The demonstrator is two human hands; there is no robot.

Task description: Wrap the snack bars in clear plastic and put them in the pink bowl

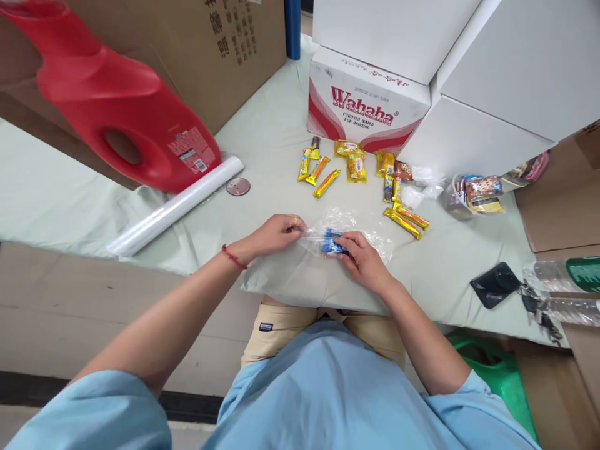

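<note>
Near the table's front edge a sheet of clear plastic wrap (375, 240) lies crumpled on the pale green cloth. A small blue snack packet (330, 240) rests on it. My right hand (363, 259) grips the packet's right side, fingers on top. At the left, my left hand (281, 232) pinches a gathered edge of the plastic between thumb and fingers; a red string is around that wrist. Beyond my hands lie several yellow-wrapped snack bars (327, 184) and yellow snack packets (356, 167).
A plastic wrap roll (178, 206) and a round disc (238, 186) lie at left, by a large red jug (126, 106). A Wahaba-style white box (365, 103) stands behind. At right are a tub of snacks (462, 197), a black phone (495, 285) and plastic bottles (557, 275).
</note>
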